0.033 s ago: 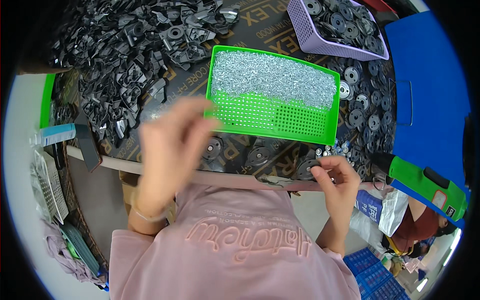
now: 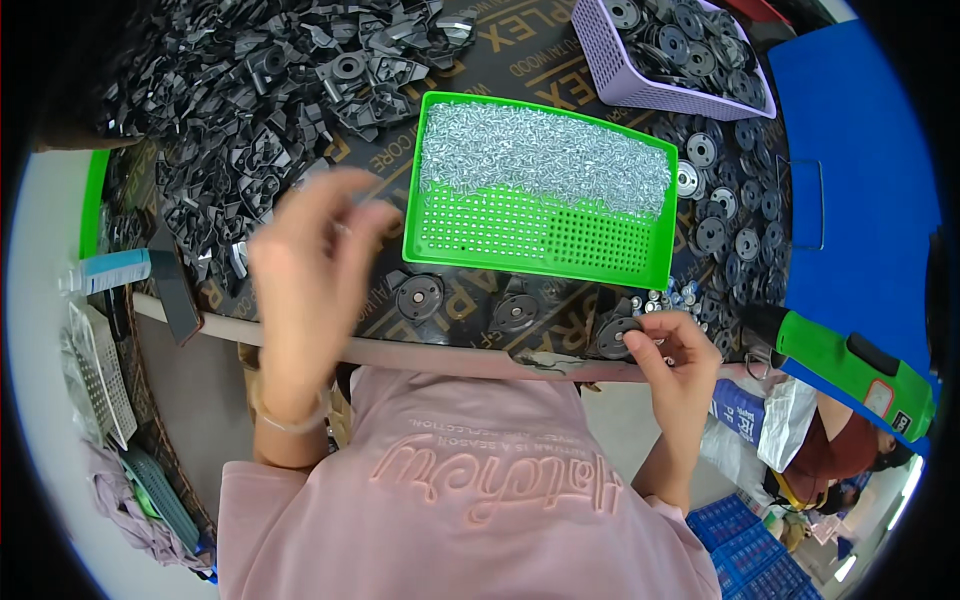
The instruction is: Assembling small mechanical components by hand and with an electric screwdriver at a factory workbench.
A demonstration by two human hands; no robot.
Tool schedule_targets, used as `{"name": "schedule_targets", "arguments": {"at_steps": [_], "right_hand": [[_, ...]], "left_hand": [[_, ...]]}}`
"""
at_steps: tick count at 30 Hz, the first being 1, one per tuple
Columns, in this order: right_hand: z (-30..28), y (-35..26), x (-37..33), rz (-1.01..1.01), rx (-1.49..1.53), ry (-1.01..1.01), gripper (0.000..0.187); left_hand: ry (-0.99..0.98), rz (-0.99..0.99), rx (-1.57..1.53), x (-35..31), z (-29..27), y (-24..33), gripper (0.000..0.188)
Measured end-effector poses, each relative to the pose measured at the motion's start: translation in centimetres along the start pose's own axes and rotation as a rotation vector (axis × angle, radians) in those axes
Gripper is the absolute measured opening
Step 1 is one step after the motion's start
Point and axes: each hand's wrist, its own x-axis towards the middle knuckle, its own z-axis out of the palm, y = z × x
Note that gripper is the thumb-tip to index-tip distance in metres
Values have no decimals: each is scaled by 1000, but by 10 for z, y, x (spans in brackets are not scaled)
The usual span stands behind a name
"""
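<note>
My right hand (image 2: 682,350) is closed, with thumb and forefinger on the rim of a round black disc (image 2: 614,338) at the table's front edge. The disc lies against a dark plastic part. My left hand (image 2: 318,245) is in the air left of the green tray (image 2: 540,268), its fingers smeared by motion. Whether it holds anything does not show. Small silver screws (image 2: 545,155) fill the far part of the tray. Two more black parts with round discs, a left one (image 2: 419,297) and a middle one (image 2: 516,312), lie along the near edge.
A heap of black plastic parts (image 2: 250,120) covers the far left. Discs (image 2: 711,235) lie scattered at right, below a purple basket (image 2: 660,97) of discs. Small metal pieces (image 2: 655,302) sit near my right hand. A green power screwdriver (image 2: 850,370) lies at the right edge.
My left hand has moved left, away from the tray's left end, uncovering the left disc part. The tray's left end has shifted slightly left. My right hand stays put.
</note>
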Motion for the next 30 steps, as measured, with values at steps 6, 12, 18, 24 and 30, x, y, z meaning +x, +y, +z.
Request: {"name": "schedule_targets", "arguments": {"at_steps": [6,12,18,24,30], "right_hand": [[22,14,3,-124,-146,-32,14],[54,6,10,-200,-201,-123,14],[67,-2,12,-316,-307,-134,19],[36,8,3,-314,-357,89,12],[12,17,6,-237,-550,237,10]], "left_hand": [[113,55,634,20,-4,-59,39],[72,33,645,20,2,-66,35],[35,29,585,17,-1,-66,26],[70,46,229,8,-18,-69,17],[94,14,171,0,-17,-55,8]]}}
